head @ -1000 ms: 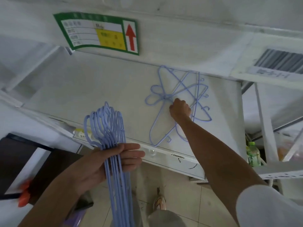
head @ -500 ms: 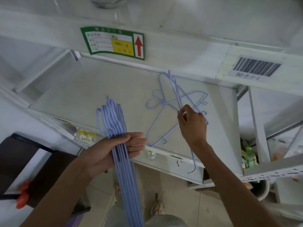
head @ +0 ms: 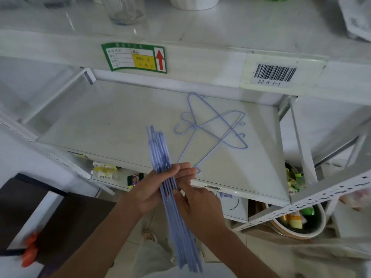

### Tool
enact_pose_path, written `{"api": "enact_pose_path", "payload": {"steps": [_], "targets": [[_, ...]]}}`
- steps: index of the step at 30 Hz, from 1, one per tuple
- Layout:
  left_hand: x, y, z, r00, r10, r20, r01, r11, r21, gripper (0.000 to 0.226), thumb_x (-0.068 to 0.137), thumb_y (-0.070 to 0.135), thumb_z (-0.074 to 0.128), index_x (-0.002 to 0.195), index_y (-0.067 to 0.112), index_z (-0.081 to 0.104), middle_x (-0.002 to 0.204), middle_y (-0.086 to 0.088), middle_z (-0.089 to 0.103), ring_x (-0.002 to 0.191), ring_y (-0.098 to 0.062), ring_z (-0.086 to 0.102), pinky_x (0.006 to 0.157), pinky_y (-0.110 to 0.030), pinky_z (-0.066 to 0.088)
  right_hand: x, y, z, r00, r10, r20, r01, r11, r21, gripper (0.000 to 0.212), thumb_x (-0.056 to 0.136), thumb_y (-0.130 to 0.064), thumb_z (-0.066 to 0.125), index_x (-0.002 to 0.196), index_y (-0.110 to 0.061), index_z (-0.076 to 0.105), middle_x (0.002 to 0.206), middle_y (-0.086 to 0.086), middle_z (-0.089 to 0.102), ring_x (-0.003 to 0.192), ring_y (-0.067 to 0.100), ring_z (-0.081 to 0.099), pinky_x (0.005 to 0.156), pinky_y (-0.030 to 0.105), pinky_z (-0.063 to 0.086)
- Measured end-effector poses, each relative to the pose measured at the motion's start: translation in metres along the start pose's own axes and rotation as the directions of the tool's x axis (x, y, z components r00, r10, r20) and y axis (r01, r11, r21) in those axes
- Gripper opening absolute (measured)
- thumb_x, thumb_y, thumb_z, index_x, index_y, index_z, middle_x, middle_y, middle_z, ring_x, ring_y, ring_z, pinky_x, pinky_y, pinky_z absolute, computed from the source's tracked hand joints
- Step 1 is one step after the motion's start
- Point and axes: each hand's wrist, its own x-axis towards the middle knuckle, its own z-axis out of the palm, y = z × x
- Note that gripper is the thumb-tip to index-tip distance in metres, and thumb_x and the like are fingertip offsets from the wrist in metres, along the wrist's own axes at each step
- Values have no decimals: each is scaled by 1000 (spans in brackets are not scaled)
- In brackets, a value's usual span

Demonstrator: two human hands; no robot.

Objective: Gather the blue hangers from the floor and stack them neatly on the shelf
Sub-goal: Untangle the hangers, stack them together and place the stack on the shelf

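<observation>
A bundle of several blue wire hangers [head: 160,151] stands nearly upright in front of the white shelf [head: 112,121], hooks up. My left hand [head: 152,189] grips the bundle around its middle, fingers wrapped over the wires. My right hand [head: 198,205] is at the bundle just below, fingertips pinching the wires from the right. Two or three blue hangers [head: 212,129] lie crossed on the right part of the shelf, apart from both hands.
The upper shelf edge carries a green label [head: 133,58] and a barcode sticker [head: 276,74]; a glass [head: 126,9] stands above. A bowl with packets [head: 297,219] sits on a lower rack at right. A dark board [head: 50,213] lies at left.
My right hand has let go of the hangers lying on the shelf and come back to the bundle. The view has tilted upward, and the bundle has shifted to the right.
</observation>
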Motion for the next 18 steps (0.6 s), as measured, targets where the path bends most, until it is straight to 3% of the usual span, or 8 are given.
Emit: {"api": "enact_pose_path", "payload": {"steps": [1, 3, 5, 7, 9, 12, 15, 18], "targets": [[-1, -1, -2, 1000, 10, -3, -10, 1000, 2, 48, 100, 24, 64, 140, 0, 59, 147, -24, 57, 138, -36, 53, 109, -40, 50, -1, 0, 0, 999, 14, 49, -16, 999, 38, 36, 104, -55, 32, 112, -32, 59, 70, -6, 63, 63, 16, 63, 62, 38, 56], [-2, -1, -5, 999, 33, -12, -33, 999, 20, 45, 101, 24, 60, 140, 0, 59, 147, -24, 57, 139, -37, 53, 112, -43, 48, -4, -4, 1, 956, 112, 271, -205, 917, 342, 36, 104, -53, 44, 101, -21, 62, 79, 2, 70, 70, 23, 68, 73, 46, 59], [-2, 4, -9, 998, 47, -30, -46, 999, 26, 42, 103, 22, 54, 138, 1, 61, 146, -23, 58, 138, -37, 54, 111, -44, 48, -7, -9, 3, 832, 121, 541, -497, 594, 632, 35, 106, -40, 54, 103, -5, 61, 86, 18, 74, 75, 34, 74, 75, 49, 62], [-4, 9, -16, 999, 43, -30, -43, 999, -14, 41, 103, 18, 52, 138, -1, 61, 146, -25, 57, 137, -37, 54, 108, -42, 51, -15, -13, 4, 773, 17, 634, -593, 372, 714, 27, 108, -27, 52, 103, -1, 59, 81, 11, 77, 68, 22, 77, 66, 32, 63], [-8, 17, -23, 999, 44, -9, -45, 996, -81, 41, 104, 14, 49, 139, -4, 58, 147, -26, 56, 137, -37, 54, 106, -41, 52, -25, -15, 6, 750, -53, 659, -611, 327, 721, 25, 108, -22, 52, 106, 2, 60, 85, 8, 79, 70, 17, 77, 68, 27, 62], [-16, 31, -34, 998, 62, -20, -64, 986, -151, 40, 104, 9, 44, 140, -6, 56, 148, -25, 55, 137, -36, 55, 104, -40, 53, -32, -15, 17, 728, -137, 672, -617, 297, 729, 27, 106, -20, 56, 112, 4, 65, 100, 19, 77, 82, 20, 78, 81, 32, 63], [-27, 41, -46, 998, 49, -40, -56, 980, -192, 42, 104, 5, 42, 143, -7, 51, 148, -25, 55, 136, -35, 56, 102, -38, 55, -34, -15, 22, 680, -224, 698, -652, 249, 716, 35, 104, -30, 62, 121, 0, 70, 110, 14, 78, 99, 26, 77, 92, 36, 60], [-36, 47, -55, 999, 43, -21, -47, 975, -217, 41, 104, 5, 44, 142, -6, 53, 150, -24, 53, 138, -35, 53, 103, -38, 54, -9, -11, 27, 641, -266, 720, -609, 393, 688, 37, 100, -41, 65, 122, -12, 74, 114, 1, 78, 102, 19, 76, 90, 33, 62]]}}
